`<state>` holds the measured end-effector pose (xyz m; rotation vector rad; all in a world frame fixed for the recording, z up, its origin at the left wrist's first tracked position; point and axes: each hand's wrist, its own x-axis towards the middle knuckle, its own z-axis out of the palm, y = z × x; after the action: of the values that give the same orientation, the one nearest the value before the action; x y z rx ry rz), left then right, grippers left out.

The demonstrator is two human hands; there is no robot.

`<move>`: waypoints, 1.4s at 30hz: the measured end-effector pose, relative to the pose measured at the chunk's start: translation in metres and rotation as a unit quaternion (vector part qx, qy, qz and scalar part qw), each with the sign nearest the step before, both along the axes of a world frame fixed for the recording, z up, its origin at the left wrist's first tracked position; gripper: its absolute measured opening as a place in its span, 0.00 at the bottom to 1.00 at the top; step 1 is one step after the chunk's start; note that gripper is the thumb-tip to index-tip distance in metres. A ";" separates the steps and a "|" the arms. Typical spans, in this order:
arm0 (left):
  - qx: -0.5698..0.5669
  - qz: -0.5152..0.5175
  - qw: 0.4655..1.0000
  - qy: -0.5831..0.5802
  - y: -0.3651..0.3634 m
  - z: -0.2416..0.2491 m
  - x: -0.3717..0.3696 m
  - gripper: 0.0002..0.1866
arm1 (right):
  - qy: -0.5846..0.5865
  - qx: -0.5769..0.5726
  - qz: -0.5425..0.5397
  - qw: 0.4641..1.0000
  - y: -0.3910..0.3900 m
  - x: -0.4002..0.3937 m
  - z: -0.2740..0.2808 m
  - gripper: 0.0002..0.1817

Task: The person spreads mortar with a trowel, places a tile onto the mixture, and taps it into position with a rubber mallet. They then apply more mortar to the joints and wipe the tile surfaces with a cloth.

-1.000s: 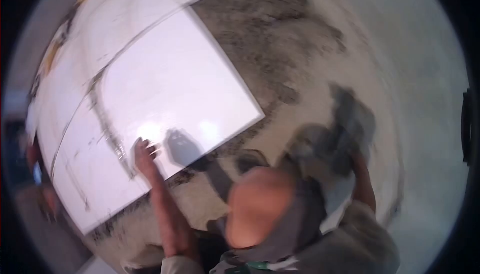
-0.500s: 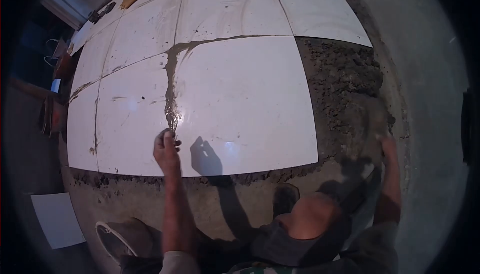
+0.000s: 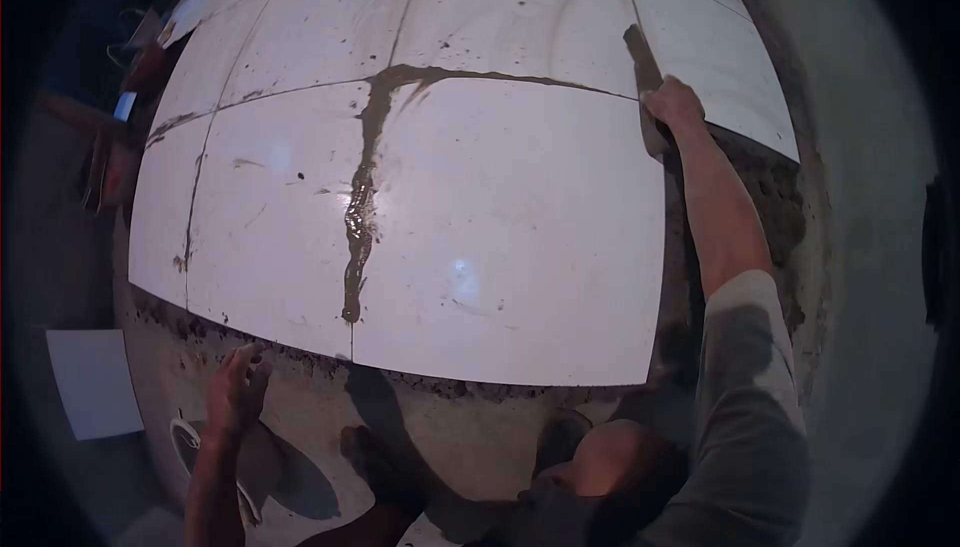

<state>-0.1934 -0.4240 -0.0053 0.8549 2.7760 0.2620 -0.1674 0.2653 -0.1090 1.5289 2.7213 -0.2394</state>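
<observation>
My right hand is closed around a narrow, mortar-brown wooden block. That block lies lengthwise over the right edge and far right corner of a large white tile. Over at the lower left, my left hand hangs just off the front edge of the tiles, fingers loosely bent and apart, with nothing visible in them. Wet grey-brown grout fills the joint to the left of the large tile and runs along its far edge.
A bucket stands below my left hand. On the floor at left lies a white tile piece. Rough mortar shows right of the tiles, partly behind my arm. A person's head and dark clothing fill the bottom.
My left hand has left the grouted joint and moved down and left, its fingers loosening. My right hand has swung up from the mortar to the tile's far right corner with the block.
</observation>
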 end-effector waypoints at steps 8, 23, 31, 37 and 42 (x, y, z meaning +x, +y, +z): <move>0.067 0.040 0.996 -0.050 0.024 -0.007 -0.033 0.16 | -0.049 -0.077 -0.030 0.995 0.006 -0.042 -0.047 0.18; 0.351 0.207 0.885 -0.225 0.044 -0.102 -0.097 0.20 | 0.167 -0.159 0.000 0.973 -0.115 -0.168 -0.054 0.19; 0.318 0.277 0.878 -0.225 -0.018 -0.103 -0.091 0.20 | 0.207 -0.206 0.104 0.951 -0.155 -0.235 -0.075 0.16; 0.313 0.278 0.880 -0.224 -0.042 -0.107 -0.086 0.19 | 0.142 -0.172 0.231 0.947 -0.187 -0.277 -0.061 0.17; 0.277 0.263 0.900 -0.208 -0.050 -0.105 -0.084 0.17 | 0.097 -0.193 0.257 0.942 -0.201 -0.297 -0.053 0.19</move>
<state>-0.2776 -0.4743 -0.1107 0.0732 2.4680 1.2130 -0.4645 0.0638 -0.1625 0.7025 2.8595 -0.8785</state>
